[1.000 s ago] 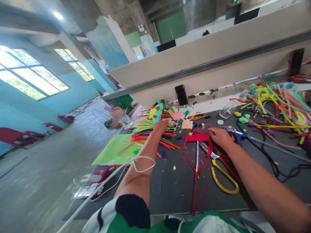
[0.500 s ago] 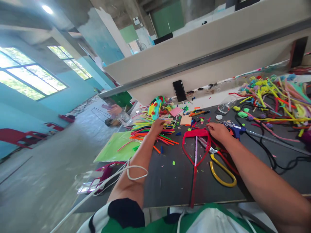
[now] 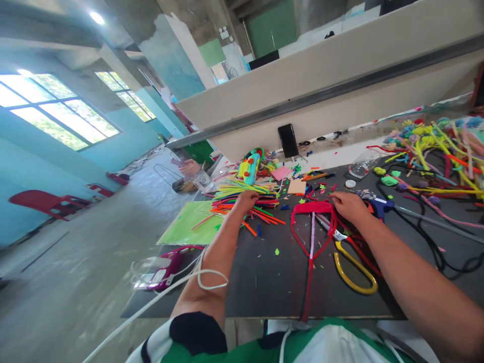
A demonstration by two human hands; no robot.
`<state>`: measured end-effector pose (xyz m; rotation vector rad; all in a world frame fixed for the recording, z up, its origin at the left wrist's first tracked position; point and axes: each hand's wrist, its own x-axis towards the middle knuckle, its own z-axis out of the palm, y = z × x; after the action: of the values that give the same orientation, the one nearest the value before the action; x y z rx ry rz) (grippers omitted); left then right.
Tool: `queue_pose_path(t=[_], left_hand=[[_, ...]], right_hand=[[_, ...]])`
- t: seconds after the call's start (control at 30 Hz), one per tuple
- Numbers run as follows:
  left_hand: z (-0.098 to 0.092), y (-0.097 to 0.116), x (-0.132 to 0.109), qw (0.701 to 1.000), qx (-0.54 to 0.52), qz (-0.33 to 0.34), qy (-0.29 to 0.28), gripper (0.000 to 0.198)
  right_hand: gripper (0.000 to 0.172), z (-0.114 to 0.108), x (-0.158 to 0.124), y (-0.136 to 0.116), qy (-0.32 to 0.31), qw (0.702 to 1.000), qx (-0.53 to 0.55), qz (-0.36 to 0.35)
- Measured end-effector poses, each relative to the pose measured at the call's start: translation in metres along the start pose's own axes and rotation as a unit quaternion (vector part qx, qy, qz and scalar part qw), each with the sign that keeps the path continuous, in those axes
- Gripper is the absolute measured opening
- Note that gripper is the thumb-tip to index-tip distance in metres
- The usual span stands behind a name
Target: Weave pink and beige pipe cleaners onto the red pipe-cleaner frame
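View farther left: pipe cleaners [image 3: 270, 200], tabletop [image 3: 264, 282], floor [image 3: 91, 262]

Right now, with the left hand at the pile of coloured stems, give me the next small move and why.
Probably draw one stem from the pile of coloured stems with the left hand: its fingers are already at the pile, while the right hand is beside the top corner of the red heart-like frame.
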<state>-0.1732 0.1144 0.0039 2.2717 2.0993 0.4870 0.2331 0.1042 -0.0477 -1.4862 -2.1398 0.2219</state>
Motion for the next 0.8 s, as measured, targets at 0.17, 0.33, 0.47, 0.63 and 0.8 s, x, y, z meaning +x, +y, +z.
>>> queue_pose_path(t=[0.17,0.33,0.47,0.63,0.8], left_hand=[[0.006,0.006,0.01,1.0,0.017,0.013,-0.003,0.021],[0.02,0.016,0.02,0.998,0.025,0.056,-0.028,0.022],[0.026,0.019,0.019,0.995,0.031,0.08,-0.05,0.023],[0.025,0.019,0.01,0.996,0.037,0.072,-0.049,0.022],[0.026,0.018,0.005,0.998,0.027,0.054,-0.032,0.02]], right_hand=[[0.034,0.0,0.0,0.0,0.004,1.0,0.002,0.001],[0.034,-0.003,-0.001,-0.003,-0.005,1.0,-0.005,0.003],[0.034,-0.007,-0.002,-0.006,-0.017,1.0,-0.011,0.002],[0.035,-0.009,-0.002,-0.008,-0.022,1.0,-0.012,0.013],[0.034,-0.009,-0.003,-0.008,-0.018,1.0,-0.011,0.009]])
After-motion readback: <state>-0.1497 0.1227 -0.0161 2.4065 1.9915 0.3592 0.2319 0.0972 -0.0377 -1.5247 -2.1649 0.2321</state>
